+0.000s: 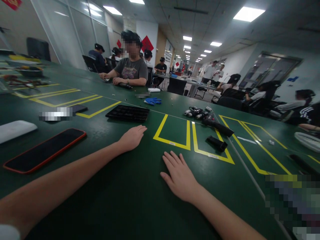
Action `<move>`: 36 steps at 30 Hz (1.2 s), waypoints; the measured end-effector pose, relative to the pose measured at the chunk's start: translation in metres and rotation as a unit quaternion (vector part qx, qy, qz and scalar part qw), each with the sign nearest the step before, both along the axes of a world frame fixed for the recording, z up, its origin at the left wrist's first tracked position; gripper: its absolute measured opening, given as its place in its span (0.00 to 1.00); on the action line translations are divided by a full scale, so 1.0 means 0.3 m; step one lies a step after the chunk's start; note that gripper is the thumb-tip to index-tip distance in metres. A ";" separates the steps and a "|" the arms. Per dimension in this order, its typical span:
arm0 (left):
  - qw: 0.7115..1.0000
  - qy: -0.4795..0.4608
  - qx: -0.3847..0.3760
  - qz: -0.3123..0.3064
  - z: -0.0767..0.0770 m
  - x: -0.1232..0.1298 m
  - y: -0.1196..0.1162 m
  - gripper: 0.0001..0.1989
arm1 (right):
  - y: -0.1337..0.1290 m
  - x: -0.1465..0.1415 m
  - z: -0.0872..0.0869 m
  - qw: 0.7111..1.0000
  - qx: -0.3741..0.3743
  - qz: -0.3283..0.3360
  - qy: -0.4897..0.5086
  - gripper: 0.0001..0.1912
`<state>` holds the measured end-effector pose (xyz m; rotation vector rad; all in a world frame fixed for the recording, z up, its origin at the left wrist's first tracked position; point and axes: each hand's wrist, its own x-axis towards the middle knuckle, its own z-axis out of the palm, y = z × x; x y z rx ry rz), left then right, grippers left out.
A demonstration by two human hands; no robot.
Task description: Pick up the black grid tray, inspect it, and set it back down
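Note:
My left hand lies flat on the green table, its fingers stretched out and nothing in it. Just beyond it sits a black compartment tray. My right hand rests palm down with fingers spread, also holding nothing. Past its fingertips is a U-shaped outline of yellow tape. To its right, a short black cylindrical thing lies within a second tape outline. Behind that are a longer black tube-like object and a cluster of black-and-silver cylindrical parts.
A phone with a red edge and a white rounded device lie on the left. Farther back are a blue glove and a seated person across the table. A table seam runs along the right.

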<state>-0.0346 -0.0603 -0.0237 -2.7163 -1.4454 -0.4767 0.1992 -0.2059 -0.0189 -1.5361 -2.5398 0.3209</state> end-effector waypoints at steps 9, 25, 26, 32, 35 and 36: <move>0.949 -0.018 -0.087 -0.304 0.044 0.204 -0.356 0.24 | -0.069 -0.045 -0.026 0.996 0.051 0.074 -0.015 0.27; 0.946 0.021 -0.102 -0.306 0.016 0.197 -0.415 0.26 | -0.096 -0.053 -0.025 0.993 0.065 0.096 -0.026 0.27; 0.946 0.020 -0.099 -0.306 0.014 0.196 -0.414 0.26 | -0.095 -0.053 -0.026 0.993 0.066 0.094 -0.028 0.27; 0.949 0.032 -0.090 -0.299 0.013 0.200 -0.419 0.26 | -0.092 -0.051 -0.047 0.992 0.084 0.088 -0.028 0.27; 0.950 0.024 -0.086 -0.298 0.018 0.208 -0.434 0.25 | -0.100 -0.052 -0.042 0.992 0.085 0.087 -0.028 0.27; 0.951 0.019 -0.084 -0.298 0.021 0.209 -0.436 0.25 | -0.103 -0.051 -0.036 0.992 0.086 0.086 -0.024 0.27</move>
